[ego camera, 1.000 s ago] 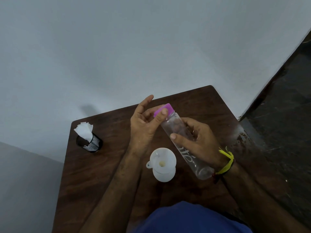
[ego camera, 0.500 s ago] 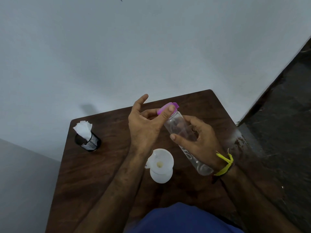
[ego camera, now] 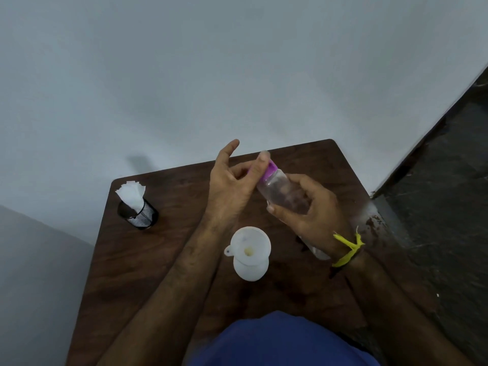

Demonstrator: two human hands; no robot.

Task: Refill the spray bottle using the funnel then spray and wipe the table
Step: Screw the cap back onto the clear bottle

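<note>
Spray bottle (ego camera: pixel 250 268): white, squat, standing upright on the table (ego camera: pixel 163 260) near the middle, just in front of the person. White funnel (ego camera: pixel 249 247) already seated in its neck, small tab handle pointing left. Judged light and easy to tip while empty; the funnel makes it top-heavy, so steady it low on the body, not by the funnel rim.

Clear plastic bottle (ego camera: pixel 284 198) with purple cap (ego camera: pixel 269 172): held off the table, tilted, cap end far and left, base near and right. Thin smooth wall, likely to flex if squeezed and slippery if wet. Fill level hard to read through the hand; it looks mostly clear. Best held mid-body, as now.

Right hand (ego camera: pixel 311 212): fingers and thumb wrapped round the clear bottle's middle, wrist near-right with a yellow band (ego camera: pixel 348 249).

Left hand (ego camera: pixel 232 186): thumb and a curled finger pinch the purple cap; index finger extended free toward the wall. Judged to be unscrewing; cap not yet off.

Black mesh holder (ego camera: pixel 138 213) with white tissues (ego camera: pixel 130 194) stands far left, well apart from both hands.
</note>
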